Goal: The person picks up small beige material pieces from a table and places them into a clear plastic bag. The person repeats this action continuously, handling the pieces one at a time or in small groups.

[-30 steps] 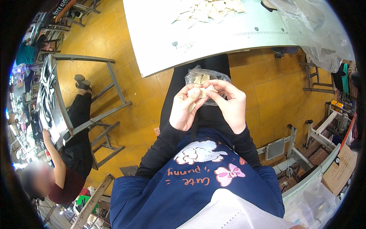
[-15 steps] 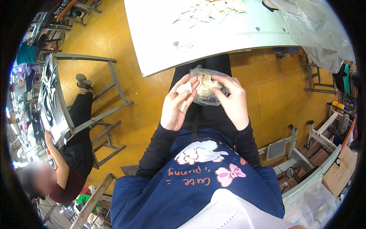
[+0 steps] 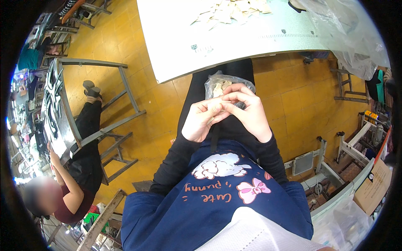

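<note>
My left hand and my right hand meet above my lap, fingertips pinched together on a small pale piece. Just beyond the fingers a clear plastic bag with several pale pieces rests on my black-trousered lap. My right hand's fingers partly cover the bag's near edge. What exactly sits between the fingertips is too small to tell apart.
A white table with a heap of pale cut pieces lies ahead, clear plastic sheeting at its right. Another person sits at a dark table on the left. Metal frames and a cardboard box stand right.
My hands came down from the bag and drew together nearer my body, fingertips now pinched on a small piece. The bag stays on my lap.
</note>
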`<state>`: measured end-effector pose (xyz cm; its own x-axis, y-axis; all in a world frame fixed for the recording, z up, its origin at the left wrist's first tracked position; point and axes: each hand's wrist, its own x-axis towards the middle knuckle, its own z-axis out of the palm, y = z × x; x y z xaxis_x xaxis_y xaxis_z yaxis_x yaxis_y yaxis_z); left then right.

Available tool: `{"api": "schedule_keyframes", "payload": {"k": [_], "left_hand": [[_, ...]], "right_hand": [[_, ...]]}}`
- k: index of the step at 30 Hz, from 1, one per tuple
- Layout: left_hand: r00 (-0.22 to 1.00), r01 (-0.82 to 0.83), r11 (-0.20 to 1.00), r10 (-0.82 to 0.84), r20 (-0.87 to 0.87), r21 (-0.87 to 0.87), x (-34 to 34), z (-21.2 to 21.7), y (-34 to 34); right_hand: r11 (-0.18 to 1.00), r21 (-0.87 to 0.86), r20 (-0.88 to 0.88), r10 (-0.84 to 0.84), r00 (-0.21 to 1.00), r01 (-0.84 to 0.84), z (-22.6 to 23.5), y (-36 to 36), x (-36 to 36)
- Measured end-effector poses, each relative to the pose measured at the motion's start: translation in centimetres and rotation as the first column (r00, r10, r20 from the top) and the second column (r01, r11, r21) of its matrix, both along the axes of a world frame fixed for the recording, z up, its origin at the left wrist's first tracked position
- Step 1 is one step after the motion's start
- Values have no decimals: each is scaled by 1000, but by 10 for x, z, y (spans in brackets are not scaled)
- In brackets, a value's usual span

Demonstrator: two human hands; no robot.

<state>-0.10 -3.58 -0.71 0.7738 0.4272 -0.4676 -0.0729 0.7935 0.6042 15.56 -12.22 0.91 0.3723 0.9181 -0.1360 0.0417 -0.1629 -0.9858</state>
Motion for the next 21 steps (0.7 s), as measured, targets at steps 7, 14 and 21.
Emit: {"api": "schedule_keyframes", "payload": {"k": [7,14,21], "left_hand": [[967,-255,960,256,-11,-118,6,13,9],[912,-401,912,406,60,-88,24,8,9],[962,-200,900,256,-99,387,54,6,10]], "right_hand": [[966,33,40,-258,965,257,-1,-9,12],[979,17,512,-182,840,202,-1,-16,21],[931,87,448,-354,821,354,18,-30,39]]}}
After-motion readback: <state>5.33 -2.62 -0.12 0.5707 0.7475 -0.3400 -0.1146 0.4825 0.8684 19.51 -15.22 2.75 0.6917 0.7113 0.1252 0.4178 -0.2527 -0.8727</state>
